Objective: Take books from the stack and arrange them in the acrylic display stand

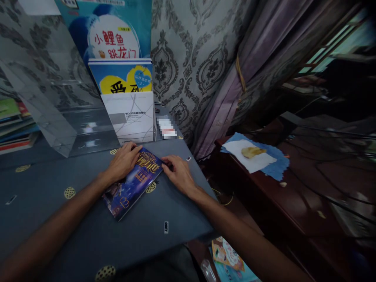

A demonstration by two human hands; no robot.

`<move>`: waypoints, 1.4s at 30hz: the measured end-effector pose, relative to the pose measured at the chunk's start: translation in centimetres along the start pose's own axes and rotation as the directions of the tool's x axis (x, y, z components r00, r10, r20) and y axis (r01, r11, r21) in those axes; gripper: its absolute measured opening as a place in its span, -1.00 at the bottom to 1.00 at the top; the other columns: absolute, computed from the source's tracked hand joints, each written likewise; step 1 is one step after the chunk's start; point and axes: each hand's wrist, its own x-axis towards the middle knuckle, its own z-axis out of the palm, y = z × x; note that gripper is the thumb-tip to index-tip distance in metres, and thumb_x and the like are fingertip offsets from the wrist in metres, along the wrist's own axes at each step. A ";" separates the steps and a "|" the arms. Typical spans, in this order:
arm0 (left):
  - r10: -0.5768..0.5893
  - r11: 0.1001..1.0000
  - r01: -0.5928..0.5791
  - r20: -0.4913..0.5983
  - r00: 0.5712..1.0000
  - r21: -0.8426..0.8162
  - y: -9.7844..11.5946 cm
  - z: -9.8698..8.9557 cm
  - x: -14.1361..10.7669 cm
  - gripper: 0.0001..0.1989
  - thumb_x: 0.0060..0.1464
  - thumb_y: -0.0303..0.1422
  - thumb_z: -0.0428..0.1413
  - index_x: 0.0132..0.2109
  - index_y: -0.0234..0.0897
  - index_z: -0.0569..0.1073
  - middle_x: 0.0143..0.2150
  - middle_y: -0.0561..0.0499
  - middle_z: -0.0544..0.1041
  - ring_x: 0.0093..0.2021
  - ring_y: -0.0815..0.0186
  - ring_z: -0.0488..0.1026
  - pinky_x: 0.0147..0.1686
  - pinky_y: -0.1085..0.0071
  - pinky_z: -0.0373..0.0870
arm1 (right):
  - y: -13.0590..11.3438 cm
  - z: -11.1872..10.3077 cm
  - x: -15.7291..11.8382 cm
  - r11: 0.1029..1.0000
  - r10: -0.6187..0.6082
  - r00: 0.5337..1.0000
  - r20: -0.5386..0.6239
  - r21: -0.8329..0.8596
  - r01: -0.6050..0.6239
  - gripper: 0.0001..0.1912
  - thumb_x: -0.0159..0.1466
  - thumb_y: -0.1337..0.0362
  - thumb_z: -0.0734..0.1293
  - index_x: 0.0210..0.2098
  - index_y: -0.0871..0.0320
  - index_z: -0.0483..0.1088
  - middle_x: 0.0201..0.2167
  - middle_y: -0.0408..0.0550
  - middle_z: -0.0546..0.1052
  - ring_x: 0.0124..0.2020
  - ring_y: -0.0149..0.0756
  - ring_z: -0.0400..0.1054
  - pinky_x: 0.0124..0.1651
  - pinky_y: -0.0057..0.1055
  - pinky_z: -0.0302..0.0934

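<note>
1. The purple book [141, 180] was laid, cover upward and slantwise, on the grey tabletop [132, 243], just in front of the clear book stand [88, 131]; gold lettering was printed on its cover.
2. The left hand [125, 158] was placed on the purple book's upper left part, close to the front of the stand, with the fingers extended toward the top edge. Whether the book was grasped by this hand or merely pressed cannot be told.
3. The right hand [178, 172] was set at the corner farther to the right of the stand; the purple book's corner was pinched there between thumb and bent fingers.
4. In the stand, a teal book [117, 39], a blue book [96, 74] with a yellow heart and a white booklet [138, 125] were propped upright in rows, the booklet foremost.
5. To the left of the stand, a stack of books [17, 131] was seen.
6. Behind the stand, a patterned wall covering [188, 58] was shown; to its right, a mauve curtain [226, 94] was tied back.
7. Well to the right of the stand, a blue cloth [280, 166] was spread on a dark red surface [270, 199], with white paper [249, 162] laid upon it.
</note>
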 end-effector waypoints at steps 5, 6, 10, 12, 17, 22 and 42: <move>0.054 0.997 -0.055 -0.019 0.998 -0.053 -0.1 0.4 -0.2 -0.58 0.35 -0.30 -0.13 0.19 -0.29 0.46 0.21 -0.22 0.46 0.25 0.00 0.33 0.20 0.03 0.26 | -0.1 -0.1 -0.2 0.981 -0.065 0.997 0.031 -0.179 0.070 -0.81 0.33 0.37 0.31 -0.10 0.15 0.52 -0.26 0.00 0.55 -0.17 -0.17 0.39 -0.07 -0.25 0.28; 0.083 0.994 -0.083 -0.014 0.996 -0.069 -0.2 0.5 -0.3 -0.58 0.35 -0.28 -0.12 0.20 -0.27 0.46 0.23 -0.20 0.47 0.27 0.03 0.32 0.22 0.04 0.24 | -0.2 -0.1 -0.2 0.976 -0.081 0.996 0.028 -0.201 0.085 -0.81 0.34 0.37 0.31 -0.09 0.15 0.52 -0.26 0.00 0.54 -0.16 -0.17 0.38 -0.07 -0.26 0.28; 0.151 0.983 -0.145 0.045 0.988 -0.110 -0.1 0.5 -0.4 -0.59 0.36 -0.21 -0.09 0.20 -0.19 0.47 0.26 -0.13 0.48 0.29 0.09 0.34 0.26 0.08 0.19 | -0.3 0.0 -0.4 0.958 -0.136 0.991 0.009 -0.255 0.134 -0.82 0.36 0.36 0.31 -0.10 0.12 0.53 -0.26 0.00 0.50 -0.17 -0.18 0.36 -0.11 -0.27 0.28; 0.142 0.986 -0.135 0.066 0.988 -0.100 0.2 0.2 -0.4 -0.58 0.36 -0.19 -0.09 0.21 -0.19 0.46 0.25 -0.15 0.48 0.29 0.07 0.33 0.26 0.05 0.18 | -0.3 0.0 -0.4 0.954 -0.143 0.990 0.003 -0.266 0.138 -0.81 0.36 0.36 0.31 -0.11 0.12 0.55 -0.28 -0.01 0.49 -0.18 -0.18 0.36 -0.12 -0.27 0.29; 0.169 0.985 -0.164 0.121 0.978 -0.050 1.3 -0.5 -0.5 -0.57 0.39 -0.18 -0.12 0.25 -0.12 0.44 0.27 -0.16 0.43 0.27 0.02 0.33 0.25 -0.03 0.15 | -0.2 0.0 -0.4 0.957 -0.146 0.989 0.010 -0.252 0.144 -0.78 0.36 0.37 0.30 -0.08 0.14 0.57 -0.29 0.01 0.50 -0.19 -0.17 0.36 -0.12 -0.24 0.31; 0.177 0.981 -0.167 0.108 0.978 -0.095 2.0 -0.4 -0.9 -0.59 0.37 -0.24 -0.09 0.24 -0.15 0.44 0.27 -0.21 0.42 0.32 -0.05 0.27 0.31 -0.17 0.03 | 0.0 -0.1 -0.4 0.954 -0.166 0.986 0.028 -0.248 0.168 -0.74 0.38 0.35 0.28 -0.04 0.11 0.57 -0.27 0.02 0.52 -0.17 -0.17 0.38 -0.10 -0.23 0.32; 0.201 0.970 -0.172 0.168 0.965 -0.171 5.1 -0.2 -1.5 -0.58 0.33 -0.09 0.00 0.25 0.02 0.44 0.28 -0.09 0.38 0.38 -0.07 0.16 0.38 -0.17 -0.10 | 0.3 -1.8 -2.5 0.870 -0.231 0.961 0.154 -0.410 0.275 -0.71 0.44 0.32 0.18 -0.08 0.17 0.54 -0.23 0.07 0.55 -0.16 -0.14 0.37 -0.09 -0.23 0.29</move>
